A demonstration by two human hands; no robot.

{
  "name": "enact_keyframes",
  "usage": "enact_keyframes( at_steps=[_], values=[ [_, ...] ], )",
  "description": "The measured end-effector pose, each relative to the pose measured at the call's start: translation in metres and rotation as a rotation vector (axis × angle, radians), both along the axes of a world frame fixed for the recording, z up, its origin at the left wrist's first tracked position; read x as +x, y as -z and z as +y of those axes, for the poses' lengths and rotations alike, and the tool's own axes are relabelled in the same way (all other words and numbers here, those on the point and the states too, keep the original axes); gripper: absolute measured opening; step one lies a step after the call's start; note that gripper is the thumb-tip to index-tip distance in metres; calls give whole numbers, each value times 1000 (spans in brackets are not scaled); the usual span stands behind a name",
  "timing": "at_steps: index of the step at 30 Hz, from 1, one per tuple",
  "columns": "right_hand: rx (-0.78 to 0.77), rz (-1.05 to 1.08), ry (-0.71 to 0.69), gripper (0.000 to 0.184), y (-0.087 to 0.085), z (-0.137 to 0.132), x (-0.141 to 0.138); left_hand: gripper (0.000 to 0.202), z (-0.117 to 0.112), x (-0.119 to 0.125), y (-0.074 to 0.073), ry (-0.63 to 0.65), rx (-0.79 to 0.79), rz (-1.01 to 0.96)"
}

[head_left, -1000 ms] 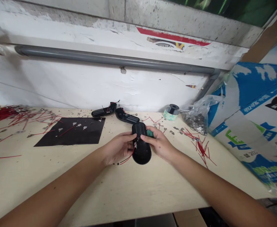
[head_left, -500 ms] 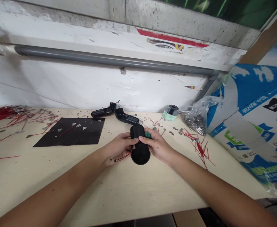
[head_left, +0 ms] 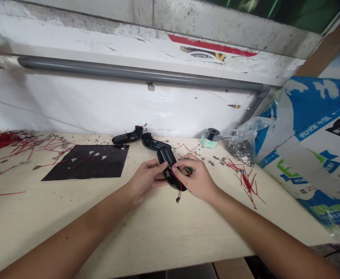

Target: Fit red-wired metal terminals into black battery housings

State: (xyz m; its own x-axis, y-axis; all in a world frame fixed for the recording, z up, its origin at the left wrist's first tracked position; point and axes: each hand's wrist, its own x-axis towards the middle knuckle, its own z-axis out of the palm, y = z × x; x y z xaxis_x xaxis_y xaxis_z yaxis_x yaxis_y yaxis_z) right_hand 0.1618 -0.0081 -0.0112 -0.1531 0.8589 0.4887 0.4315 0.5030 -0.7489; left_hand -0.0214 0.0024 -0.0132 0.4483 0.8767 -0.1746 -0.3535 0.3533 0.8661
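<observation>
My left hand (head_left: 146, 179) is closed around the side of a black plastic housing (head_left: 166, 156), its thumb on the near part. The housing's hollow inner side faces up, with small metal pieces near its middle. A red wire (head_left: 179, 180) and a dark wire hang from its lower end to a small dark connector (head_left: 177, 200). My right hand (head_left: 197, 175) has thumb and forefinger pinched at the middle of the housing; whatever is between the fingertips is too small to name. Something green (head_left: 189, 169) shows partly behind its fingers.
Two similar black housings (head_left: 126, 136) lie at the back. A black sheet (head_left: 85, 164) with metal tabs is at left, beside heaped red wires (head_left: 6, 139). To the right are a tape roll (head_left: 209, 138), a bag of metal parts (head_left: 239, 149), more red wires (head_left: 248, 182) and a blue-white carton (head_left: 312, 151).
The housing has been turned over, so its hollow side and wires now show instead of its smooth back. My right hand's thumb and forefinger have moved to a pinch at its middle.
</observation>
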Motion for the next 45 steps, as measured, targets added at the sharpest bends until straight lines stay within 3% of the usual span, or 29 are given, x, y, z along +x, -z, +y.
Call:
enact_keyframes(
  at_steps=[6, 18, 24, 27, 31, 34, 36, 45],
  values=[
    [29, -97, 8, 4, 1, -2, -4, 25, -2, 2, 2, 3, 38, 7],
    [134, -215, 23, 18, 3, -8, -6, 26, -1, 0, 4, 38, 64, 2],
    [141, -83, 52, 9, 0, -10, -7, 23, 0, 1, 3, 21, 13, -1],
    [3, 140, 83, 14, -1, -6, -4, 18, 2, 0, 4, 16, -25, -17],
    [-409, 390, 37, 33, 0, 1, -3, 17, 5, -1, 6, 0, -70, 26],
    [-648, 549, -28, 49, -1, 2, -6, 26, 5, -1, 8, 33, -13, 40],
    [-762, 591, -86, 48, -2, 1, -7, 31, 4, 0, 8, 83, 44, 21],
    [-780, 593, -181, 42, 0, 0, -8, 34, 3, -2, 7, 120, 84, 66]
  ],
)
